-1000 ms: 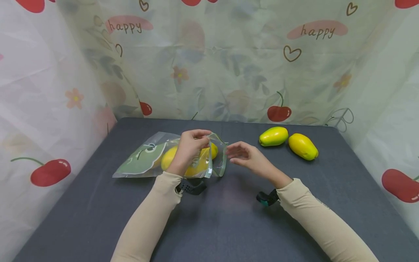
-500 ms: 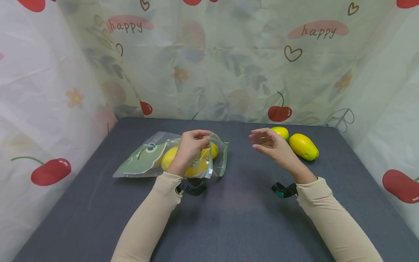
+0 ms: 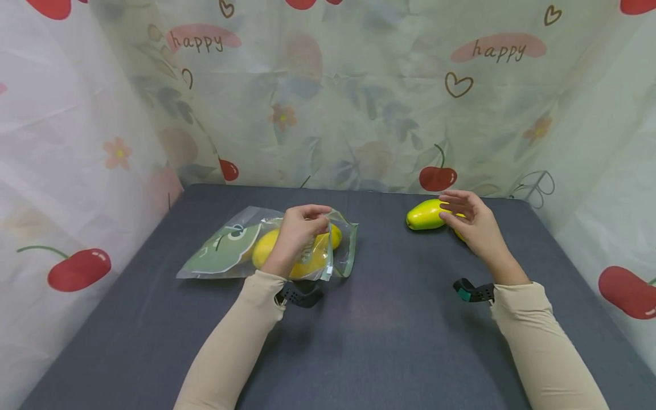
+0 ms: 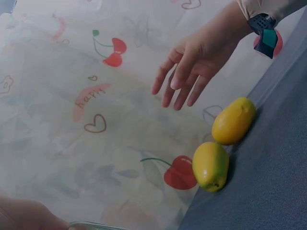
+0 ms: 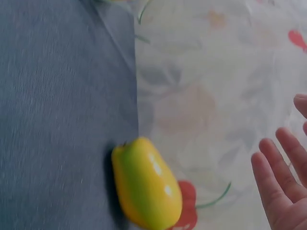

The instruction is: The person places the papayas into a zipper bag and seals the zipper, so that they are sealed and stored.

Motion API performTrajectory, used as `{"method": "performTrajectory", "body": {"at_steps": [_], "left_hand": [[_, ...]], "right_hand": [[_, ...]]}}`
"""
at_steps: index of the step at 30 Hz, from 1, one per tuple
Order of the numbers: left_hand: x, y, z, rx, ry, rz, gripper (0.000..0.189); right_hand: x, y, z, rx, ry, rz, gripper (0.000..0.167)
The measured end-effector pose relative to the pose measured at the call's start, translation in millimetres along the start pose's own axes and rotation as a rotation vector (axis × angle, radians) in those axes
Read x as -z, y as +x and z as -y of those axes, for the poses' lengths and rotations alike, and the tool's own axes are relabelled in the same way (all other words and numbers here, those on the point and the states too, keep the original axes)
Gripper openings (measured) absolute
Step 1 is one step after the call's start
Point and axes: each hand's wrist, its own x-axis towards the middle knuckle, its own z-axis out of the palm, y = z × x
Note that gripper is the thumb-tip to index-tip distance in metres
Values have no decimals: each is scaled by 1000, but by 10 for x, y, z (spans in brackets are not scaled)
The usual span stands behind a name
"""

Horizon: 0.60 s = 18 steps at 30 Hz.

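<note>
My left hand (image 3: 299, 233) pinches the upper edge of a clear zip bag (image 3: 217, 256) near its mouth. The bag lies on its side, printed with a green cartoon shape, and its mouth faces right. Yellow fruit (image 3: 263, 247) shows through the plastic. My right hand (image 3: 474, 225), fingers spread and slightly bent, hovers over the far right of the table and holds nothing. It overlaps one yellow papaya in the head view, mostly hiding it. A yellow-green papaya (image 3: 425, 215) lies just left of it. In the left wrist view both papayas (image 4: 233, 121) lie close together below the right hand.
A dark grey cloth covers the table (image 3: 359, 341). Pale curtains (image 3: 333, 114) printed with cherries, hearts and flowers stand along the back and both sides. A dark band with a camera (image 3: 302, 294) sits at the left wrist, another (image 3: 474, 291) at the right.
My right hand has moved away from the bag's mouth, rightward across the table to over the papayas. The left hand has stayed at the bag, which has not moved.
</note>
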Motion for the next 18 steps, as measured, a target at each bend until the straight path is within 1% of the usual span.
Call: {"method": "performTrajectory", "body": {"at_steps": [2, 5, 10, 18], "left_hand": [[0, 2, 4, 0, -3, 0, 30], [1, -1, 3, 0, -8, -1, 30], [-3, -6, -3, -1, -8, -4, 30], [-4, -10, -4, -6, -4, -2, 30]], "right_hand": [[45, -4, -65, -15, -21, -26, 51], [99, -2, -161, -65, -37, -51, 54], [163, 5, -292, -166, -50, -71, 61], [245, 11, -501, -257, -96, -98, 65]]}}
